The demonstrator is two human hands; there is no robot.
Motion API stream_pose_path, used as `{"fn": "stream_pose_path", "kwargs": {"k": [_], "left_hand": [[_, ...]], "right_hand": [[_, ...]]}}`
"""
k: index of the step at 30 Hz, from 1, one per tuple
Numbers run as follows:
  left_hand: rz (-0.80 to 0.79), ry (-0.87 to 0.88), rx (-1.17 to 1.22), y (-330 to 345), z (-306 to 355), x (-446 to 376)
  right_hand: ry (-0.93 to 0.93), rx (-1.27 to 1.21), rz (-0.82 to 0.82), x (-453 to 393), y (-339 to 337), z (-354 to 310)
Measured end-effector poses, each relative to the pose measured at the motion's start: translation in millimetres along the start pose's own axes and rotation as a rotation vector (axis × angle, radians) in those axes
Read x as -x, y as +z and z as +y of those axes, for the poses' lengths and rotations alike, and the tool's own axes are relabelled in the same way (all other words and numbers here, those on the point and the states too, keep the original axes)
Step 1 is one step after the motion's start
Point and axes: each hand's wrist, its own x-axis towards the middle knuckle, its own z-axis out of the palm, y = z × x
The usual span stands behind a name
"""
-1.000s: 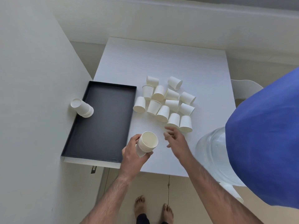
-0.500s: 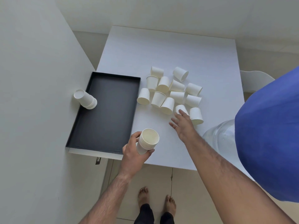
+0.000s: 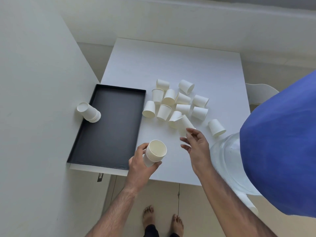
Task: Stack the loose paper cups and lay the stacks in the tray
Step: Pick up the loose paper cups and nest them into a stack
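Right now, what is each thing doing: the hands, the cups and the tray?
Left hand: grips a stack, mouth up.
Held stack: nested cups, above the table edge.
Right hand: pinches one cup.
Pinched cup: lifted, tilted.
Loose cups: scattered on the table, mostly tipped over.
Tray: black, holds one stack.
Tray stack: lying against the left rim.
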Motion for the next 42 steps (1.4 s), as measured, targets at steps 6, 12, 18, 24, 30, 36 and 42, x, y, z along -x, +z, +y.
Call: {"fn": "stream_pose_path", "kwargs": {"k": [6,12,18,24,30,36,42], "left_hand": [[-0.029,0.049,0.011,4.8,5.6,-0.1],[-0.027,0.088,0.014,6.1,12.7,0.6],[-0.059,0.2,-0.031,9.5,11.7,4.2],[-0.072,0.193,0.025,2.0,12.5,7.4],[-0.103,0.178,0.023,-9.4,7.8,6.6],[-0.09,0.151,-0.001,-22.2,4.6,6.0],[-0.093,0.165,0.0,-28.0,-2.5,4.0]], "right_hand": [[-0.33,0.477,-0.092,44.0,-13.3,-21.6],[-0.764,1.104,-0.251,63.8,-20.0,-34.8],[-0.986,1.298,-0.339,71.3,-10.8,-32.8],[-0.857,1.273,-0.457,73.5,-4.8,-12.3],[-0.668,1.194,-0.447,73.5,-2.3,-0.3],[-0.48,0.857,-0.288,69.9,-3.3,0.4],[-0.278,0.761,-0.092,46.2,-19.8,11.6]]}}
